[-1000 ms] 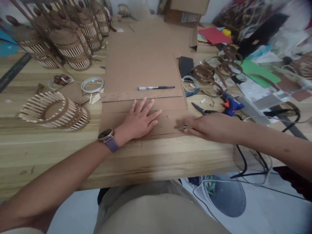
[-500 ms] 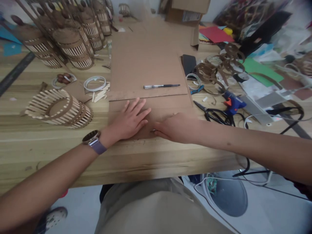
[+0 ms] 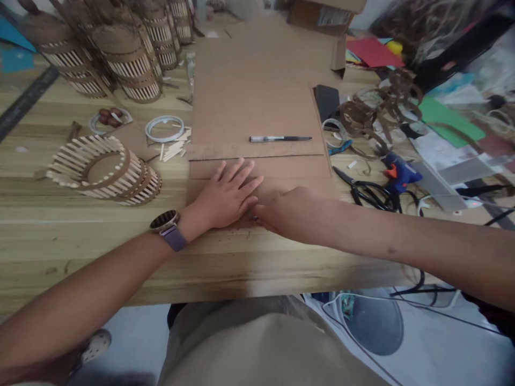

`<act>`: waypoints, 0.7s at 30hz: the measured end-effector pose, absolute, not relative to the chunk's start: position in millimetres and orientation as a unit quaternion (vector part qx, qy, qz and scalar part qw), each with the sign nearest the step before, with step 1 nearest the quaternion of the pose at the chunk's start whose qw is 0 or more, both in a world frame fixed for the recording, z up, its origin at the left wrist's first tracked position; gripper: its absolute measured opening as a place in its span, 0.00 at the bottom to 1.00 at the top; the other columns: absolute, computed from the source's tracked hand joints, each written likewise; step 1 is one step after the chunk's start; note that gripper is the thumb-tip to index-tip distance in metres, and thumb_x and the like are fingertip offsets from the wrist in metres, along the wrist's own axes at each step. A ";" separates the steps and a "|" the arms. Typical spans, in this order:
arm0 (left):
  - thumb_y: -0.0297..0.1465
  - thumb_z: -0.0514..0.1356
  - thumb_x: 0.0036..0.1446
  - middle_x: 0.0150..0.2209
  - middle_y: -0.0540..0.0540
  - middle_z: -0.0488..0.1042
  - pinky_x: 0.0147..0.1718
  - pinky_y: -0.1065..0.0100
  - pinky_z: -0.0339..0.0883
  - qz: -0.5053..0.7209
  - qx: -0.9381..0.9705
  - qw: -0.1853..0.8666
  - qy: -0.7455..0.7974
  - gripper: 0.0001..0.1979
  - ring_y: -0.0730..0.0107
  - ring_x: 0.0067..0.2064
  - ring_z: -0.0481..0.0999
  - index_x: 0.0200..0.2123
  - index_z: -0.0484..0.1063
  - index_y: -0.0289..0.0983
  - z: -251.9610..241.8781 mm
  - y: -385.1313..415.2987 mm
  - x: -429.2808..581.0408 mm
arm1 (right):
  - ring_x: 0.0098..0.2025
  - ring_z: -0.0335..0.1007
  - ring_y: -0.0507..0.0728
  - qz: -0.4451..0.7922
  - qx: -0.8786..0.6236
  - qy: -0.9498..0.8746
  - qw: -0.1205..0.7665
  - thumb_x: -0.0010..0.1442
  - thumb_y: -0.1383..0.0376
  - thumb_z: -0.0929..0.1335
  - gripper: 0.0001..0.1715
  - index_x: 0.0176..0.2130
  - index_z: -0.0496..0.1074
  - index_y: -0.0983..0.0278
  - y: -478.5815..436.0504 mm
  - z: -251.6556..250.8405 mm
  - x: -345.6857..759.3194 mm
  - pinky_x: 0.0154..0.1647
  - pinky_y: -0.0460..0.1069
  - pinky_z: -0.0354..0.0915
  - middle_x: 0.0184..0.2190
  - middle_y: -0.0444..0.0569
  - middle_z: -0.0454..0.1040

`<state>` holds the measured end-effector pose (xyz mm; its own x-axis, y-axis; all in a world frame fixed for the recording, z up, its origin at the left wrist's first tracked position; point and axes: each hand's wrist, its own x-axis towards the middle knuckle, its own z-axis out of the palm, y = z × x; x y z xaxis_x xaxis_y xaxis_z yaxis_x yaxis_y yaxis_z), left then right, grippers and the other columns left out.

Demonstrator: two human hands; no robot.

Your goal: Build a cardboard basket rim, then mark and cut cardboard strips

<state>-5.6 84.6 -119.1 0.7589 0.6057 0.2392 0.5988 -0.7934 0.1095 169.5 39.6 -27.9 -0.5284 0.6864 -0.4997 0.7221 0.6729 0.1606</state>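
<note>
A sheet of brown cardboard (image 3: 257, 96) lies on the wooden table, with a crease or cut line across its near part. My left hand (image 3: 227, 195) presses flat on the near strip, its fingers spread. Just right of it, my right hand (image 3: 295, 214) is closed and low over the cardboard's near edge. A small dark tip pokes out at its fingers; the rest of that thing is hidden in the hand. Beyond both hands a pen (image 3: 280, 139) rests on the cardboard.
To the left stands an unfinished stick basket (image 3: 104, 171), near a roll of tape (image 3: 164, 129). Several stick lanterns (image 3: 126, 64) crowd the back left. Black scissors (image 3: 368, 193), a blue glue gun (image 3: 402, 170) and coiled brown strips (image 3: 362, 112) lie on the right.
The view has shifted, so the table things sit further right in the picture. My right hand has come slightly closer to my left hand, which stays flat on the cardboard.
</note>
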 end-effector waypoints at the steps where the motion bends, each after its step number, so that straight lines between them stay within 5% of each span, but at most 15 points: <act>1: 0.39 0.48 0.71 0.70 0.31 0.55 0.66 0.38 0.45 0.135 0.938 0.011 0.320 0.25 0.40 0.71 0.51 0.66 0.63 0.34 -119.5 84.6 -5.6 | 0.30 0.80 0.64 -0.035 0.406 0.868 0.283 0.67 0.68 0.64 0.15 0.49 0.77 0.61 39.3 -26.6 167.7 0.23 0.50 0.57 0.28 0.52 0.81; 12: 0.39 0.50 0.71 0.70 0.32 0.55 0.66 0.38 0.46 0.128 0.936 0.023 0.328 0.25 0.41 0.71 0.52 0.65 0.64 0.34 -114.4 83.5 -3.8 | 0.36 0.81 0.64 -0.040 0.407 0.872 0.267 0.72 0.62 0.58 0.20 0.54 0.73 0.62 37.4 -28.3 173.9 0.26 0.49 0.60 0.33 0.55 0.82; 21: 0.39 0.49 0.71 0.70 0.32 0.56 0.65 0.37 0.48 0.128 0.937 0.000 0.326 0.25 0.40 0.70 0.54 0.65 0.64 0.35 -116.6 83.2 -3.7 | 0.33 0.80 0.64 -0.043 0.397 0.865 0.304 0.67 0.72 0.63 0.17 0.49 0.76 0.62 39.1 -25.1 163.5 0.27 0.51 0.64 0.30 0.52 0.82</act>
